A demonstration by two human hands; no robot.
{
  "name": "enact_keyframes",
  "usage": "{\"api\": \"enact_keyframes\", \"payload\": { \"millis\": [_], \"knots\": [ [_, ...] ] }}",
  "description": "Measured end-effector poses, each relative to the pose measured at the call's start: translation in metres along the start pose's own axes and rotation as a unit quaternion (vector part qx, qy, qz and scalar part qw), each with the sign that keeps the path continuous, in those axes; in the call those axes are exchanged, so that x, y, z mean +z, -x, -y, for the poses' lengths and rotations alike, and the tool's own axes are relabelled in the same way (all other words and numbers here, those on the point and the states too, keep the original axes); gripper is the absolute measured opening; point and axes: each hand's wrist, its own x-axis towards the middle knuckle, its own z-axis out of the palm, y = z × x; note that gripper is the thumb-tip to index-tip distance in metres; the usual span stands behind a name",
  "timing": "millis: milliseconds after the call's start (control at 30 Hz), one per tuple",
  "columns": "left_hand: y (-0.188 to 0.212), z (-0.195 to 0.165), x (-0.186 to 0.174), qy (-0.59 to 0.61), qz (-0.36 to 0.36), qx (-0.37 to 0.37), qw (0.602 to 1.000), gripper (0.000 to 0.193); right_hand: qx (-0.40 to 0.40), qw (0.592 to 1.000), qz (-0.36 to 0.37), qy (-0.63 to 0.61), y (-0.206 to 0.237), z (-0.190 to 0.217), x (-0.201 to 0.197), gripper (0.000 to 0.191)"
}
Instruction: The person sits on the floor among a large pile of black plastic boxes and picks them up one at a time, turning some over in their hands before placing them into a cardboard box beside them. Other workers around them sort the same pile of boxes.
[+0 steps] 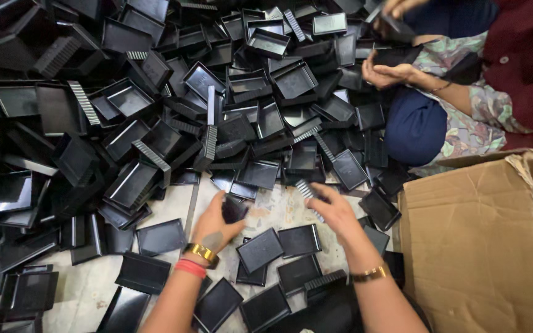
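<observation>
My left hand [214, 225] sits at about 6 o'clock in the view, its fingers closed around a small black plastic tray [234, 208] held just above the floor [87, 290]. My right hand [334, 209] is at roughly 5 o'clock, its fingers curled onto a ribbed grey strip piece [306, 190]; the grip itself is blurred, so I cannot tell whether it is fully clamped. Between and below both hands, several flat black trays [260, 250] lie loose on the floor, some touching one another. A large heap of black trays [155, 111] fills the area from 9 o'clock through 12 o'clock, with ribbed strips mixed in at various tilts. An open cardboard box [476, 240] stands at 4 o'clock, just beside my right forearm. At 1 to 2 o'clock a second person sits at the edge of the heap; that person's hand [390, 73] rests palm-up near a dark tray, well apart from my own hands.
</observation>
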Motion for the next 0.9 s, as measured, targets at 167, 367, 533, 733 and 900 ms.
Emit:
{"api": "enact_keyframes", "payload": {
  "millis": [167, 367, 533, 733, 900],
  "knots": [
    [-0.001, -0.004, 0.020, 0.545, 0.179, 0.001, 0.819, 0.099, -0.009, 0.962, 0.136, -0.235, 0.015, -0.014, 0.031, 0.056],
    [-0.010, -0.001, 0.026, 0.526, 0.102, -0.082, 0.840, 0.092, -0.084, 0.960, 0.197, -0.179, 0.014, -0.022, 0.059, 0.057],
    [-0.017, 0.005, 0.024, 0.570, 0.144, -0.036, 0.808, 0.087, -0.087, 0.973, 0.123, -0.172, 0.008, -0.027, 0.061, 0.056],
    [-0.018, 0.008, 0.026, 0.566, 0.100, -0.070, 0.815, 0.087, -0.082, 0.974, 0.189, -0.097, 0.008, -0.031, 0.060, 0.062],
    [-0.018, 0.007, 0.024, 0.540, 0.124, -0.060, 0.831, 0.084, -0.129, 0.963, 0.223, -0.083, 0.008, -0.032, 0.058, 0.071]
  ]
}}
